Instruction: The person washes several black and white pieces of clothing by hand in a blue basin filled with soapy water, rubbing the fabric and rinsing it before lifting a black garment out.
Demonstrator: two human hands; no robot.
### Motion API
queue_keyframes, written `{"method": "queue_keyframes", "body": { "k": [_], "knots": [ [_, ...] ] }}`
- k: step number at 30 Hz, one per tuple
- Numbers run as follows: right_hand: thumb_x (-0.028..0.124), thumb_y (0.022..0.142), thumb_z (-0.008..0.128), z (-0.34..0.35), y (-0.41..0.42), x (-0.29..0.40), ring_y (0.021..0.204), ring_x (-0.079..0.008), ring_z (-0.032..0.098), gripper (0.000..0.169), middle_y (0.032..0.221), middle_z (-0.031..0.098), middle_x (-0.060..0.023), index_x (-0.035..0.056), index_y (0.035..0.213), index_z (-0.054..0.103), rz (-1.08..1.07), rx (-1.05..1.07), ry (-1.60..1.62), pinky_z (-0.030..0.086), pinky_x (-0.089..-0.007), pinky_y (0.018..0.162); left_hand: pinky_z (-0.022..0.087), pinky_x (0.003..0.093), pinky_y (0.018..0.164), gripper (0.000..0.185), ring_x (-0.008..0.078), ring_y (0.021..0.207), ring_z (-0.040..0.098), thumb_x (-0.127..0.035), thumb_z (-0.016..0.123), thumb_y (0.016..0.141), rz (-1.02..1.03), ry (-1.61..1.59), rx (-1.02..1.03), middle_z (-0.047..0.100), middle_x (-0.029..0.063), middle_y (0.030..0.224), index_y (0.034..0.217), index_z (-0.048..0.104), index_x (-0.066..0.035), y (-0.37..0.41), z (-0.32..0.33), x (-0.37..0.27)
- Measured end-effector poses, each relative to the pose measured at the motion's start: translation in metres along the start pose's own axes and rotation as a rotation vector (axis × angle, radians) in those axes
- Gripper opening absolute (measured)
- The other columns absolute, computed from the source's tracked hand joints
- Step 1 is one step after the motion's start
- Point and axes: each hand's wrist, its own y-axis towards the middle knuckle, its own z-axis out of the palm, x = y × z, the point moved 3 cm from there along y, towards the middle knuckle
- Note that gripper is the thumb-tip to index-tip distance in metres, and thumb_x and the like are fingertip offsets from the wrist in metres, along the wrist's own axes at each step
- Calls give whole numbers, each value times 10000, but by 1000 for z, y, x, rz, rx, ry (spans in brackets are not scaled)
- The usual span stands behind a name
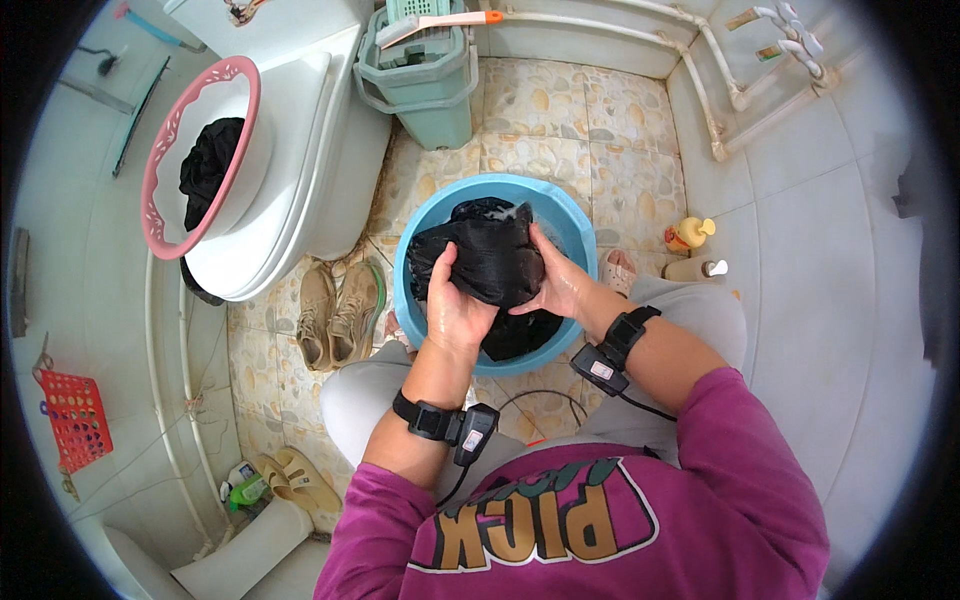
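Note:
Wet black cloth [487,251] is held between my two hands, over a round blue plastic basin [577,225]. My left hand [457,307] grips its left and lower side, thumb pointing up along the fabric. On the other side, my right hand [559,277] supports the right edge with the fingers partly beneath. White suds cling to the top of the cloth. More dark fabric [521,334] lies in the basin below my hands, and the water there is mostly hidden.
A pink-rimmed white basin [251,169] with black cloth inside rests on the closed toilet lid [300,202]. Brown shoes [352,315] stand left of the blue basin. Behind it is a green mop bucket [435,112] with an orange-handled brush [450,19]. Pump bottles [686,234] stand by the right wall.

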Motion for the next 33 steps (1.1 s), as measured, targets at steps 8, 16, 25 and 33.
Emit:
{"method": "queue_keyframes", "body": {
  "k": [8,16,25,33],
  "knots": [
    [172,821,586,17,3,49,904,-200,555,429,1011,556,-173,18,1182,413,-526,-189,-263,479,-310,748,330,503,973,629,362,1174,401,-523,402,862,-93,176,-292,397,153,1301,1285,360,-59,8,-32,0],
    [212,747,637,76,-30,-20,765,-360,512,232,797,502,-152,37,821,504,-1030,44,-1395,424,-404,668,461,394,821,503,258,904,577,-508,452,852,-166,42,105,606,129,902,964,574,-33,19,-68,11],
    [299,848,476,67,-13,-15,733,-419,546,296,769,572,-241,13,796,531,-750,-136,-1436,439,-466,660,461,380,779,419,259,876,552,-422,404,903,80,135,-382,566,123,960,1020,519,-37,10,-58,15],
    [432,871,454,0,20,9,1032,-204,453,552,1126,491,-105,22,1232,376,-276,-239,-679,339,-332,916,448,356,802,331,260,898,574,-243,522,869,165,807,-254,596,120,981,1069,522,21,10,-28,21]
  ]
}}
